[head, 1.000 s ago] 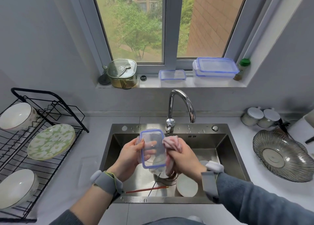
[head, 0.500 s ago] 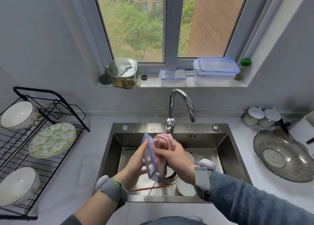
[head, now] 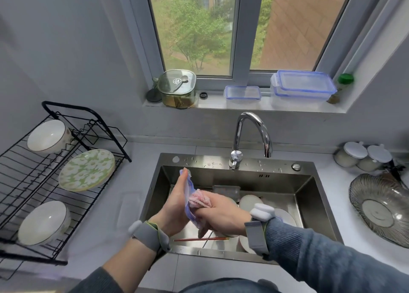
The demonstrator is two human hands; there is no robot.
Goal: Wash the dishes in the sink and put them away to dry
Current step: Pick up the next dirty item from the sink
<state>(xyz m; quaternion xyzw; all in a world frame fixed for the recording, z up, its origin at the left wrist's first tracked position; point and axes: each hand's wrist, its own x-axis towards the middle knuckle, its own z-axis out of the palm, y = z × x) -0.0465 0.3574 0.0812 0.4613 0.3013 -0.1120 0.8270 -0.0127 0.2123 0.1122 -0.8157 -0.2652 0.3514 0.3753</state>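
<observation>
At lower centre, over the steel sink (head: 305, 195), the left hand (head: 174, 206) holds a blue-rimmed clear plastic lid (head: 190, 200) edge-on, fingers straight behind it; the right hand's (head: 221, 215) grip bunches a pink nubby cloth (head: 199, 200) against it. No writing is legible.

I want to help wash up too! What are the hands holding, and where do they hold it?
The left hand holds a blue-rimmed lid flat by its back; the right hand grips a bunched pink cloth against it.
</observation>
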